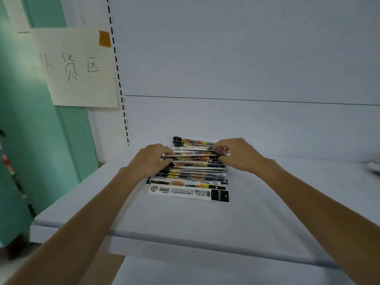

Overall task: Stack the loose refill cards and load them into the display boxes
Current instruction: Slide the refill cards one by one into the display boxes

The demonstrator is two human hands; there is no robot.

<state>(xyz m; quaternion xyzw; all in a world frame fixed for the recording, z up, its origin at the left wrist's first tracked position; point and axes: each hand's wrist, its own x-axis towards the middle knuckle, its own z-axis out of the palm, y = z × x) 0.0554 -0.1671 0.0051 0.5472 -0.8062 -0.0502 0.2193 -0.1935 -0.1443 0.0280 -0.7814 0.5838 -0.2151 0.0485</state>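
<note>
Several long, narrow refill cards (pixel 191 173) with colourful printed fronts lie fanned in an overlapping row on the white shelf (pixel 267 202). The nearest card (pixel 188 192) lies back side up, showing a barcode and a black header. My left hand (pixel 152 159) grips the left ends of a few cards near the far end of the row. My right hand (pixel 238 154) grips the right ends of the same cards. No display box is in view.
A white back panel rises behind the shelf. A slotted upright (pixel 120 87) runs down its left edge. A handwritten paper sign (pixel 78 66) is taped at the left, over a green wall. A small white object (pixel 373 167) sits at the right edge.
</note>
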